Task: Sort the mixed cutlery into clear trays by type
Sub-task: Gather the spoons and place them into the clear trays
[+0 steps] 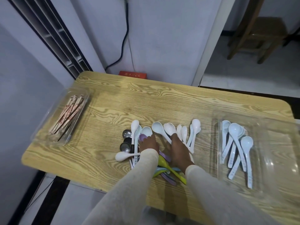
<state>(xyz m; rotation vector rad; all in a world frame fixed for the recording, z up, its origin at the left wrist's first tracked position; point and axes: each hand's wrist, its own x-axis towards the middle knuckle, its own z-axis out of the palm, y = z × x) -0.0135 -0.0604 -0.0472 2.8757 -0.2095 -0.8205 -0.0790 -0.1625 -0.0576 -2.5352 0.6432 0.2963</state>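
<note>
A mixed pile of cutlery lies in the middle of the wooden table (pixel 113 104): several white spoons (pixel 157 127), metal spoons (pixel 127 133), a purple spoon (pixel 142 137), and a green spoon (pixel 164 163) with more coloured handles near the front edge. My left hand (pixel 148 144) rests on the pile at the purple spoon, with its fingertips against a white spoon bowl. My right hand (pixel 179 151) lies over the white spoon handles just to the right. Both hands show only their backs, so their fingers' hold is hidden.
A clear tray (pixel 40 129) at the table's left end holds printed chopsticks (pixel 69 116). A clear tray (pixel 276 143) at the right end holds several white spoons (pixel 235 148). A red box (pixel 133 74) sits behind the table; a wooden stool (pixel 259 38) stands far right.
</note>
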